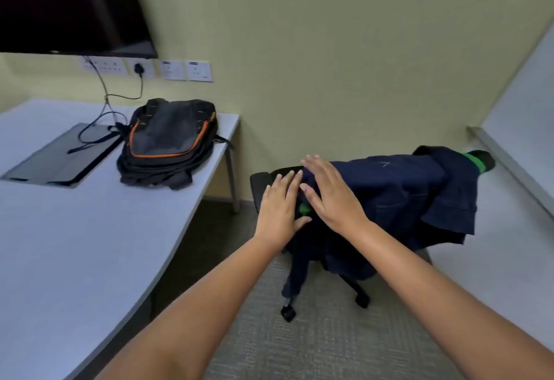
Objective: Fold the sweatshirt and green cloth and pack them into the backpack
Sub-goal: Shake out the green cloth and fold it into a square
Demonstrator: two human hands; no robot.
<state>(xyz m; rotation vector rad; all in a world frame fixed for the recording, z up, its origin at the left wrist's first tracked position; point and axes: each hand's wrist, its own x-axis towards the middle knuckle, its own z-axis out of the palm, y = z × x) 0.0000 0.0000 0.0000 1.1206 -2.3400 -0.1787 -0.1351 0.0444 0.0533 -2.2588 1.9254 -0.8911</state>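
Both flat hands [308, 199] seemingly on chair-draped sweatshirt [395, 193].

A pale bench [75, 244] fills the left of the frame. On it, at upper left, a dark backpack [169, 141] with orange trim lies flat near the far right corner, and just beside it to the left lies a flat dark laptop [60, 159]. At centre right, a black office chair [302, 247] on the grey carpet floor [314, 349] carries a draped navy sweatshirt [389, 199] with green cloth [476, 160] showing.

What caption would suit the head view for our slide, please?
Both open hands, left hand and right hand, reach the sweatshirt draped over a chair; backpack waits on the table.
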